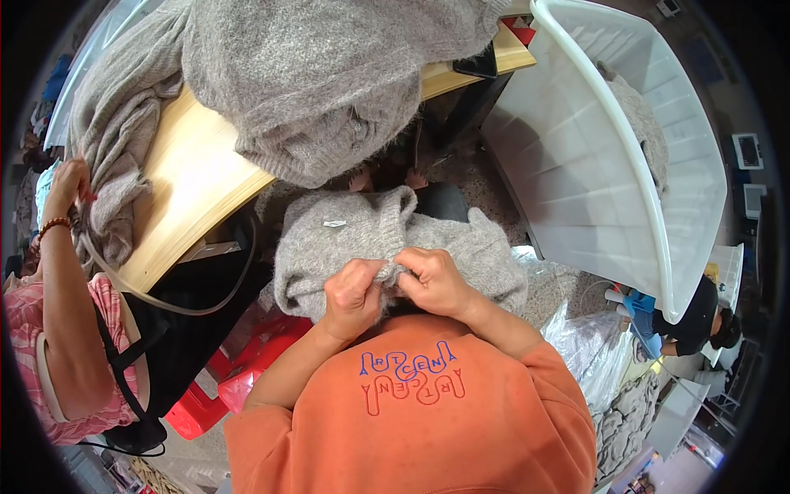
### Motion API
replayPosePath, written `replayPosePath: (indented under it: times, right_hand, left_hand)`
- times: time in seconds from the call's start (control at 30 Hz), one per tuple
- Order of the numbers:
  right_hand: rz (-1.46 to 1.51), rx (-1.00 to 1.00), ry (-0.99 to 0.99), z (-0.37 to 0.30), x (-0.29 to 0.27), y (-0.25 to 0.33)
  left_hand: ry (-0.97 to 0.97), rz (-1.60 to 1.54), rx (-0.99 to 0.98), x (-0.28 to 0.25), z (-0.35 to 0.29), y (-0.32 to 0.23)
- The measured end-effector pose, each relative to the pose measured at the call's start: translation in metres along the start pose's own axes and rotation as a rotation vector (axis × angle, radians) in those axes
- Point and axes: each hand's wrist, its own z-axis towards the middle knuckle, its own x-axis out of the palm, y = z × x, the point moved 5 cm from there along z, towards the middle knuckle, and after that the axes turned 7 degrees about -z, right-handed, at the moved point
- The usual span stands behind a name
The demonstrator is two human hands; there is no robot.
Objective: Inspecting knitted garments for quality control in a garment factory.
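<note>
A fuzzy grey knitted sweater (329, 239) lies across my lap, with a small white label showing on it. My left hand (354, 290) is closed, pinching the sweater's knit edge near my chest. Close beside it, my right hand (429, 281) pinches the same edge, thumb and fingers pressed together. The two hands almost meet, and the bit of knit between them is gathered up. Whether a small tool or thread is in the fingers is too small to tell.
A wooden table (193, 177) ahead bears a heap of grey knitwear (304, 58). On the right stands a large white plastic bin (568, 140) with grey knit inside. At left, a co-worker's hand (70, 183) touches grey fabric. A red stool (193, 412) stands at lower left.
</note>
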Motion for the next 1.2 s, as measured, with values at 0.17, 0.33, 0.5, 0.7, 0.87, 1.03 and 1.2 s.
replayPosePath:
  times: [0.17, 0.33, 0.5, 0.7, 0.87, 1.03, 1.2]
  right_hand:
    - [-0.226, -0.169, -0.2, -0.001, 0.004, 0.018]
    - [-0.195, -0.228, -0.318, 0.003, 0.0, 0.017]
    - [-0.242, -0.194, -0.314, 0.002, 0.0, 0.015]
    - [0.467, 0.294, -0.441, -0.002, -0.004, -0.03]
    - [0.166, 0.368, -0.165, -0.007, -0.014, -0.071]
    - [-0.217, -0.141, -0.039, 0.015, -0.027, 0.004]
    - [0.049, -0.162, 0.229, 0.018, -0.004, 0.0]
  left_hand:
    - [-0.053, 0.107, 0.051, -0.003, -0.002, -0.001]
    - [-0.099, 0.144, 0.139, -0.002, -0.002, -0.011]
    - [-0.149, 0.092, 0.162, 0.0, -0.003, -0.009]
    - [-0.014, 0.059, -0.154, 0.008, -0.003, 0.012]
    - [-0.059, -0.371, -0.61, 0.0, -0.028, 0.045]
    - [-0.049, -0.688, -0.739, -0.002, -0.013, 0.027]
    - [0.078, -0.387, -0.679, -0.002, -0.008, 0.021]
